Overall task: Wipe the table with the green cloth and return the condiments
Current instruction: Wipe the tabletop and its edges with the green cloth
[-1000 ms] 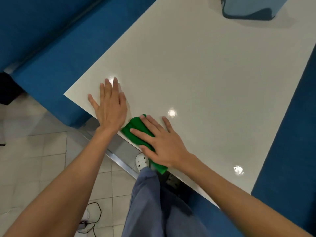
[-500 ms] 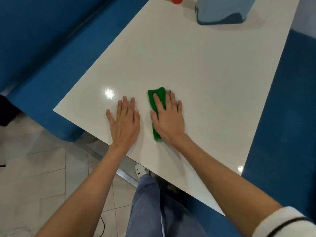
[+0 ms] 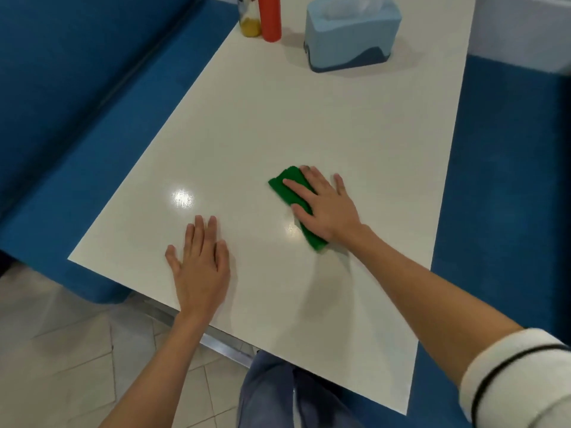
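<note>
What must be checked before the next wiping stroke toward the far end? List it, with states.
1. Right hand flat on the green cloth: ok.
2. Cloth lies flat against the table: ok.
3. Left hand braced on the table, clear of the cloth: ok.
4. Path ahead is bare up to the tissue box: ok.
5. Red bottle and yellow bottle stand upright at the far edge, clear of this stroke: ok.
6. Surface already wiped is clean: cannot tell, only glare spots show.
</note>
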`<state>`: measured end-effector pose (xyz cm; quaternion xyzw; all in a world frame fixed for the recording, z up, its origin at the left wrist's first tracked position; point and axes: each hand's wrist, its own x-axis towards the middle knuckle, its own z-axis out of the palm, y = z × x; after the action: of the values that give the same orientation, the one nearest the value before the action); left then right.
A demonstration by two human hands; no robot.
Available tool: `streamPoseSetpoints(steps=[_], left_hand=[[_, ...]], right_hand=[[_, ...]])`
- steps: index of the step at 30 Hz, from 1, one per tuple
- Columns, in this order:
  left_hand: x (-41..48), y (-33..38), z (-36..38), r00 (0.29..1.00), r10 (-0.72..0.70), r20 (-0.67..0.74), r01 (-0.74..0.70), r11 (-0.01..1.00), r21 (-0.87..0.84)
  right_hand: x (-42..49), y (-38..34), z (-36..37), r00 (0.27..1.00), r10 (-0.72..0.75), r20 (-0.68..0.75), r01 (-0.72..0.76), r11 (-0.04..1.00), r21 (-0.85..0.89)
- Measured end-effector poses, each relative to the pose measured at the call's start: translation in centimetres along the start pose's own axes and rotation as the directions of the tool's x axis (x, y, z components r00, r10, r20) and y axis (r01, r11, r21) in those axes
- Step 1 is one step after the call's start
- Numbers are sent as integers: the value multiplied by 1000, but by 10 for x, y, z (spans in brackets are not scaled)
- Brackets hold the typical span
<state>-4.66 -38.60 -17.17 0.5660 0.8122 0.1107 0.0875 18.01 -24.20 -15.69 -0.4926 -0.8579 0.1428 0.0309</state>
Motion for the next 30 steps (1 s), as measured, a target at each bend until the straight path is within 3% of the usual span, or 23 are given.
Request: streamPoseSetpoints(steps=[2, 5, 7, 9, 11, 13, 16, 20, 22, 24, 26, 27, 30], left_hand=[[3, 3, -2, 1000, -13, -21, 13, 1000, -27], [13, 30, -13, 989, -125, -76, 106, 971, -214], [21, 65, -21, 989, -79, -128, 30, 938, -346], [35, 107, -22, 990, 37, -138, -87, 923, -375], [54, 150, -10, 993, 105, -48, -115, 948, -298], [68, 182, 8, 995, 58, 77, -43, 982, -186], [77, 207, 38, 995, 41, 88, -45, 998, 47], [76, 220, 55, 961, 266, 72, -272, 957, 102], [61, 219, 55, 894, 436, 102, -441, 897, 31], [37, 200, 49, 763, 618, 189, -624, 781, -36], [21, 166, 34, 641, 716, 277, -734, 678, -52], [21, 147, 27, 620, 724, 300, -751, 659, -37], [49, 107, 10, 719, 626, 303, -668, 743, 49]], right_hand=[[8, -11, 1, 995, 97, -15, -97, 995, 26], [0, -21, -4, 995, 76, 70, -88, 979, 185], [-8, -12, -17, 996, 47, 73, -69, 934, 351], [-13, 8, -30, 992, 125, -29, -100, 899, 427], [-19, 37, -41, 957, 258, -135, -181, 891, 417], [-25, 67, -50, 918, 352, -183, -269, 891, 365], [-40, 107, -55, 871, 462, -167, -406, 868, 286], [-55, 135, -48, 880, 465, -91, -436, 870, 232], [-57, 137, -38, 888, 454, -71, -434, 879, 199], [-58, 137, -27, 887, 447, -119, -430, 892, 140], [-56, 139, -22, 883, 443, -157, -430, 896, 112], [-56, 140, -21, 880, 444, -167, -432, 896, 104], [-54, 140, -19, 875, 446, -188, -438, 895, 80]])
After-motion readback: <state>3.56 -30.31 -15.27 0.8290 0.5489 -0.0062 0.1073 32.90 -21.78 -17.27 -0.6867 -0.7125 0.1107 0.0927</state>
